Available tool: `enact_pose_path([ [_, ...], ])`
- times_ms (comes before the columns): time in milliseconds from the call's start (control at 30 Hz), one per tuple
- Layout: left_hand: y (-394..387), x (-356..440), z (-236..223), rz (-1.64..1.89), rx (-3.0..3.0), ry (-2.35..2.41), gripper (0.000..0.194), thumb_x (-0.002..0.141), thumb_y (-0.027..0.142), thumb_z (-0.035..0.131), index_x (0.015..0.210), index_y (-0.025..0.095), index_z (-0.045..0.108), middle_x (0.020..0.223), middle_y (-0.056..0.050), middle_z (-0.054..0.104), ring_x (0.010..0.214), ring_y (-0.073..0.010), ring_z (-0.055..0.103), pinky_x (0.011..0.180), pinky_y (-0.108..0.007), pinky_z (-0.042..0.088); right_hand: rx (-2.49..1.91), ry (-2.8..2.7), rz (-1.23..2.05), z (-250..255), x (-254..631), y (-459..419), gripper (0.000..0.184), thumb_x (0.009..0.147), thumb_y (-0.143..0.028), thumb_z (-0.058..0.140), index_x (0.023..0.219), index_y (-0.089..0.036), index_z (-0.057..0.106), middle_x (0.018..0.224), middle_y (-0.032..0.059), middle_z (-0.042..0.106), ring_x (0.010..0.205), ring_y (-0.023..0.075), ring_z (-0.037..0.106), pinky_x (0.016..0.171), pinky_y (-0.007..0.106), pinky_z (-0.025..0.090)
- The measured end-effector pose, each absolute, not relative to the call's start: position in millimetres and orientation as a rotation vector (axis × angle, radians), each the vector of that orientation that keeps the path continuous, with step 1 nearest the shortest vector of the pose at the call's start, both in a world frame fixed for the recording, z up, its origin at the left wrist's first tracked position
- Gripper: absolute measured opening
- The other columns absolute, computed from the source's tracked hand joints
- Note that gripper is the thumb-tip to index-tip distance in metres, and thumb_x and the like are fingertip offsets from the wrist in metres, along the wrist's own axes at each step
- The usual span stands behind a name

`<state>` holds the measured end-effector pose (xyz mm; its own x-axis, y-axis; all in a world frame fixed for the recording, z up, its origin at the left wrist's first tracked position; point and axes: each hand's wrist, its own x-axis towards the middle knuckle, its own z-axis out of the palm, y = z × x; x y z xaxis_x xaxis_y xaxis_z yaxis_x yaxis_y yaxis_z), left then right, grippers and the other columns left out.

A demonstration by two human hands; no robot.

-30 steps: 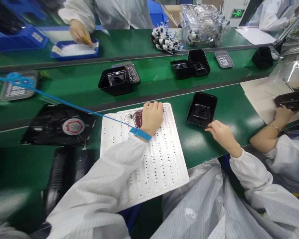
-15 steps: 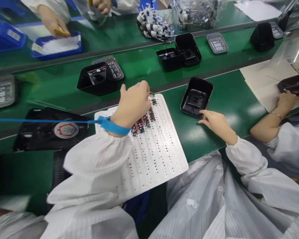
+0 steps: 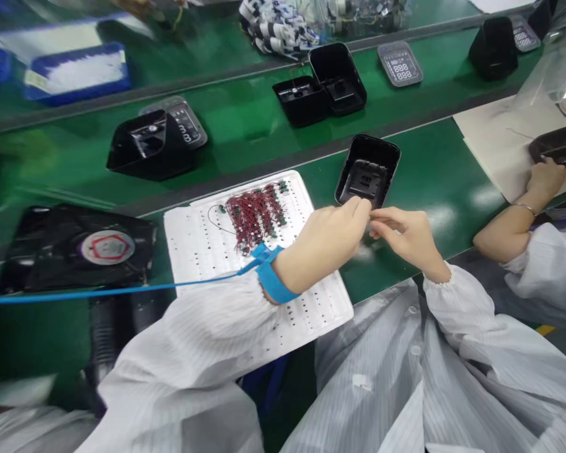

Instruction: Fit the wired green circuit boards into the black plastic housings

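My left hand (image 3: 327, 239), with a blue strap (image 3: 277, 277) round its wrist, is closed in a pinch. Its fingertips meet those of my right hand (image 3: 408, 239), also pinched. Only a speck of a small green part (image 3: 371, 218) shows between them; the fingers hide the rest. Just behind the hands lies an open black plastic housing (image 3: 368, 173), hollow side up, its near edge partly covered by my left hand. Under my left forearm is a white foam tray (image 3: 193, 236) with rows of small holes. Several small parts with dark red wires (image 3: 255, 217) lie bunched on it.
Black housings (image 3: 153, 145) and display panels (image 3: 400, 65) stand on the green strip behind. A blue bin (image 3: 80, 72) of white pieces is at the far left. A black item with a round label (image 3: 108, 247) lies left. A co-worker's hand (image 3: 547, 179) holds a black housing at right.
My left hand has moved right and toward me, from the tray's far edge to my right hand. The right fingers have closed. The bunched wired parts are now uncovered, and the co-worker's hand has left the blue bin.
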<state>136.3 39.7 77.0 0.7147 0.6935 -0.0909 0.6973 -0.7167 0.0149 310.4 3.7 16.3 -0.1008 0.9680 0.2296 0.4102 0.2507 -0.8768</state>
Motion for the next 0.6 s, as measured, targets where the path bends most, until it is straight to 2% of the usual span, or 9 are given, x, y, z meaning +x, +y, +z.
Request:
enact_pose_path([
  [133,23,142,59,-0.102,2.829,1.263,0.036,0.098,0.004,0.029,0.121,0.009,0.056,0.101,-0.012,0.064,0.074,-0.0212,0.069,0.049,-0.029,0.045,-1.34,-1.67,0.703,10,307,8,0.025,0.089,-0.027,0.065,0.11,-0.024,0.077,0.09,-0.0005,0.08,0.075,0.0166,0.076,0.076,0.03,0.065],
  [267,20,138,40,0.024,2.757,1.194,0.038,0.097,0.002,0.032,0.13,0.006,0.05,0.103,-0.013,0.066,0.077,-0.0216,0.071,0.054,-0.03,0.053,-1.417,-1.571,0.799,0,305,17,0.02,0.088,-0.026,0.066,0.102,-0.024,0.08,0.088,-0.0014,0.08,0.076,0.0163,0.076,0.078,0.029,0.064],
  [400,32,132,33,0.34,2.552,1.095,0.033,0.099,0.006,0.034,0.129,0.014,0.047,0.11,-0.011,0.07,0.095,-0.0222,0.073,0.07,-0.03,0.058,-1.442,-1.548,0.877,-5,305,24,0.02,0.088,-0.029,0.067,0.102,-0.023,0.08,0.088,-0.0002,0.08,0.081,0.0183,0.077,0.081,0.031,0.063],
  [600,55,134,27,0.619,2.211,0.912,0.023,0.102,0.021,0.039,0.124,0.018,0.045,0.099,-0.005,0.071,0.083,-0.0179,0.072,0.073,-0.029,0.056,-1.511,-1.707,0.698,1,306,41,0.014,0.085,-0.02,0.068,0.091,-0.021,0.081,0.087,-0.0006,0.08,0.08,0.0179,0.075,0.08,0.028,0.058],
])
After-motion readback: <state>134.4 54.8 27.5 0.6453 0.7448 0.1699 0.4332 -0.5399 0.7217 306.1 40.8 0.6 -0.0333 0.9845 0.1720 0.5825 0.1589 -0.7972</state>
